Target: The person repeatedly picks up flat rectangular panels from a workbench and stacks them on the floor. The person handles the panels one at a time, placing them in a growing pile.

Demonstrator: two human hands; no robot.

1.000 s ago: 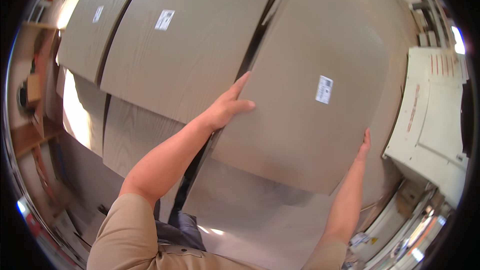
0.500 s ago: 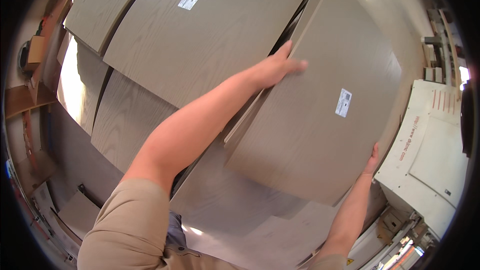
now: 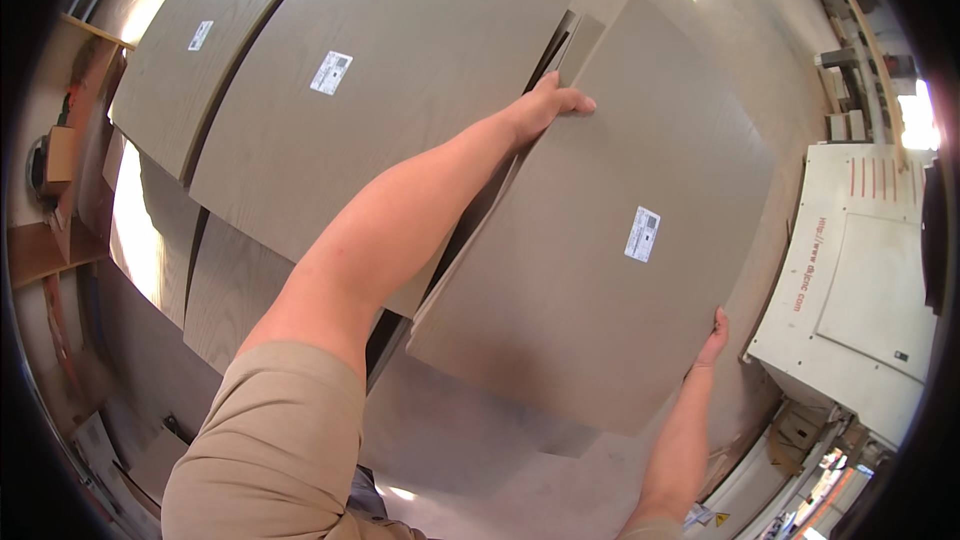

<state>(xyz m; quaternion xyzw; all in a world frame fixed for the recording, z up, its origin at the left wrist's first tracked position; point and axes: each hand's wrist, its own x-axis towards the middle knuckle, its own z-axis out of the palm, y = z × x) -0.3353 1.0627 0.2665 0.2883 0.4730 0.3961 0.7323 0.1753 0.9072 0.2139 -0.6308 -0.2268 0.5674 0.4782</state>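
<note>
Where fingers (image 3: 575,100) grip: grey panel's (image 3: 600,260) edges.

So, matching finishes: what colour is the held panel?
Grey-brown wood grain, panel, head view.

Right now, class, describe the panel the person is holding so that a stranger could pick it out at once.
Start at the white machine on the right; the held panel lies just left of it. It is a large grey-brown wood-grain board with one small white label, gripped by the left hand at its far edge and the right hand at its near edge. Unlike the neighbouring panels, it overlaps them.

4 panels (image 3: 590,270), 1 machine (image 3: 860,290), 2 hands (image 3: 550,105)
</note>
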